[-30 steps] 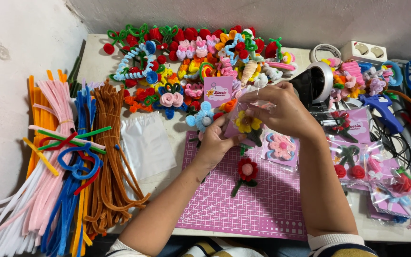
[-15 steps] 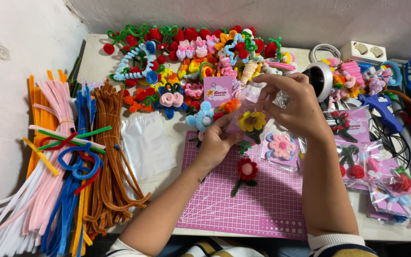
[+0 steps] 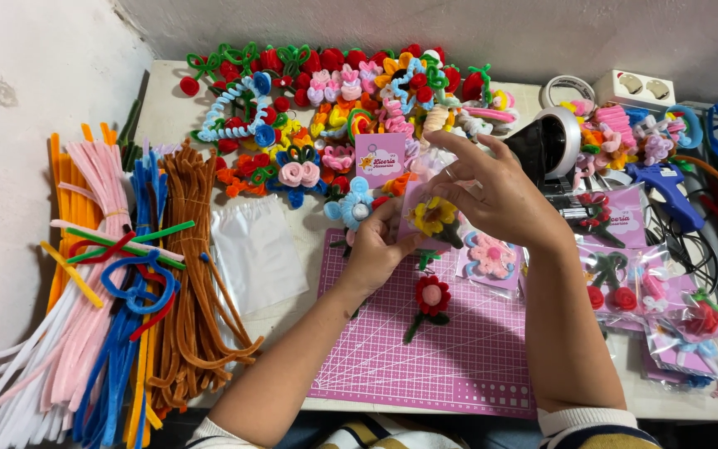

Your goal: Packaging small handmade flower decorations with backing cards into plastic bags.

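Centrally, over the top edge of the pink cutting mat (image 3: 450, 357), both hands hold a clear packet with a yellow pipe-cleaner flower (image 3: 434, 216) on a pink card. Left hand (image 3: 373, 254) pinches its lower left edge, fingers curled. Right hand (image 3: 496, 195) grips the top, fingertips closed. Behind stands a small pink square label card (image 3: 379, 159); sealed clear packets of red flowers (image 3: 625, 287) lie right.

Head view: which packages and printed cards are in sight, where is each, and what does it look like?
Pink card: upright behind the mat, square, small picture on it.
Clear bag with yellow flower: held by left hand and right hand.
Bagged pink flower: on the mat's right edge.
Bagged red flowers: right of the mat, pink backing.
Empty clear bags: left of the mat.
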